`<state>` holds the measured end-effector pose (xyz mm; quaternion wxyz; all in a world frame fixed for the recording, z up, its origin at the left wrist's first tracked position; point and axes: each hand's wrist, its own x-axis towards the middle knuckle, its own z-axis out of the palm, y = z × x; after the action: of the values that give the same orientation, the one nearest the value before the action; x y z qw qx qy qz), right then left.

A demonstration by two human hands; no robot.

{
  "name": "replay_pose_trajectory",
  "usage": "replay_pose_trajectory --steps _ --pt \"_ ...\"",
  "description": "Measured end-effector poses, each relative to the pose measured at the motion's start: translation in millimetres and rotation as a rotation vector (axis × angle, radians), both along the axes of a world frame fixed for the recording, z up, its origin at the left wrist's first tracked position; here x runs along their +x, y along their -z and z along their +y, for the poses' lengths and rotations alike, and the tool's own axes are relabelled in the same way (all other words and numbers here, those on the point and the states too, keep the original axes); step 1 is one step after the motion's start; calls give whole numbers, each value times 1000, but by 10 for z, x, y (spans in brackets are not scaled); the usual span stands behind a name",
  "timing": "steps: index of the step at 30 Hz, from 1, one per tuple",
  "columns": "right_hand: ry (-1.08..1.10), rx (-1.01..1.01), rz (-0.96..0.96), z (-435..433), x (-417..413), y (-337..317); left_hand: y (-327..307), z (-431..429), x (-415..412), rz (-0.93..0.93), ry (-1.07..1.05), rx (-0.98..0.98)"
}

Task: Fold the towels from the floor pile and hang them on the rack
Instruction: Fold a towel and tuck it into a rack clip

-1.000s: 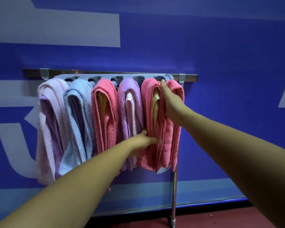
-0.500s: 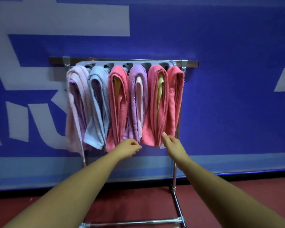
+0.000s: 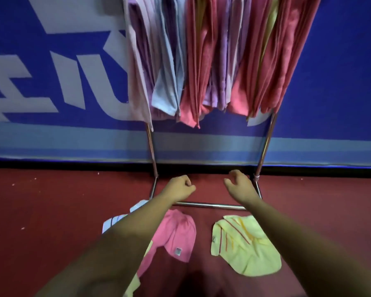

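Bare forearms; bare left grip, right grip.

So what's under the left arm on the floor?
A white striped towel and part of the pink towel peek out beneath the left arm. The arm covers the rest, so their full shape is hidden.

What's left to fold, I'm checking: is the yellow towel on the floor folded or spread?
Spread loosely, not folded: the yellow towel lies rumpled and flat on the red floor, its edges uneven.
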<state>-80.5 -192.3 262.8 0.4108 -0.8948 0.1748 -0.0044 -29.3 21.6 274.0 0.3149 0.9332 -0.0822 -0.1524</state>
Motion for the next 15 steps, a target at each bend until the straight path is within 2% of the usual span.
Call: replay_pose_trajectory --steps 4,7,15 --pt "-90 -100 179 -112 48 601 581 88 25 70 3 53" --pt "-303 -239 363 -306 166 973 1017 5 121 134 30 83" --pt "-400 -320 473 -772 548 1837 2128 -575 351 292 137 176"
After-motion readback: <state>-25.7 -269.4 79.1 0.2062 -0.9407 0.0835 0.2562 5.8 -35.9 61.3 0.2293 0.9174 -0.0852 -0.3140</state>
